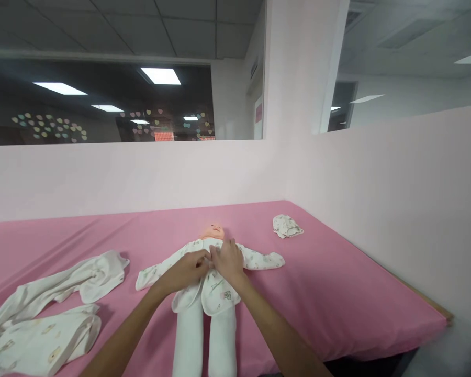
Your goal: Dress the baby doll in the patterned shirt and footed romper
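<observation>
A doll (213, 231) lies on its back, wearing a white patterned baby jacket (220, 296) with long sleeves and white leggings (189, 340). The jacket's two front flaps part below the chest. At the chest, my left hand (189, 268) has its fingers curled in a pinch on the jacket's front. My right hand (228, 260) is right beside it, with its fingers bent onto the same cloth near the neckline. Both sleeves stretch out sideways on the table. What exactly lies between my fingertips is hidden.
Crumpled white garments (63, 283) and a folded patterned cloth (39, 340) lie at the left. A small patterned baby cap (286, 226) rests at the back right. Pink sheeting covers the table (329, 293), which meets a white wall (141, 178) behind and another at right.
</observation>
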